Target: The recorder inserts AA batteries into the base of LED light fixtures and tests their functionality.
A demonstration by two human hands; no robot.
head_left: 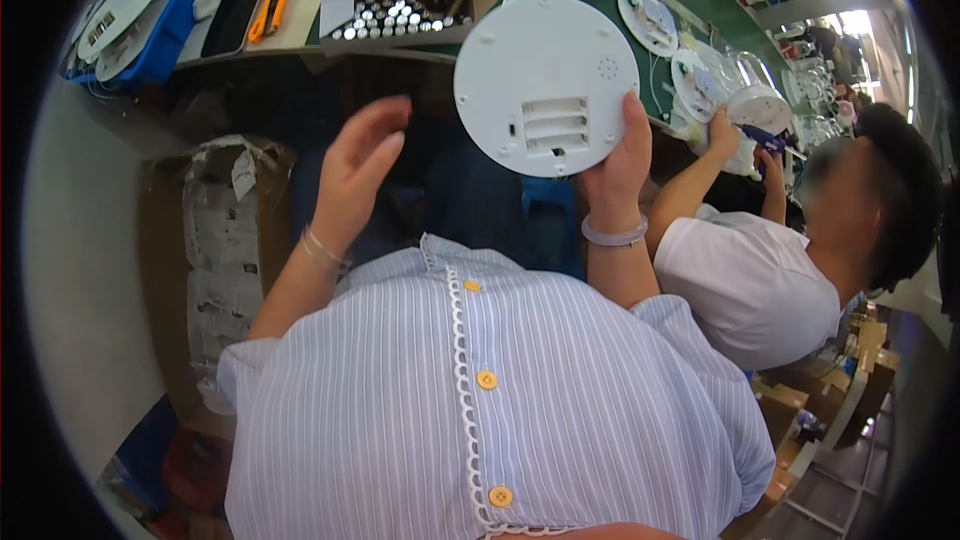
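White disc: hung upright just right of the open box of metallic cylinders, its battery bay toward the camera.
Right hand: gripped the lower right rim, thumb on the near face, other fingers mostly hidden.
Left hand: loosely curled, apart from the disc, nothing visible in it.
Bay slots: three, seemingly bare (a small dark switch sat beside them).
Good handling: a firm rim grip, thumb clear of the bay, seemed best; the left hand was free to steady the opposite edge.
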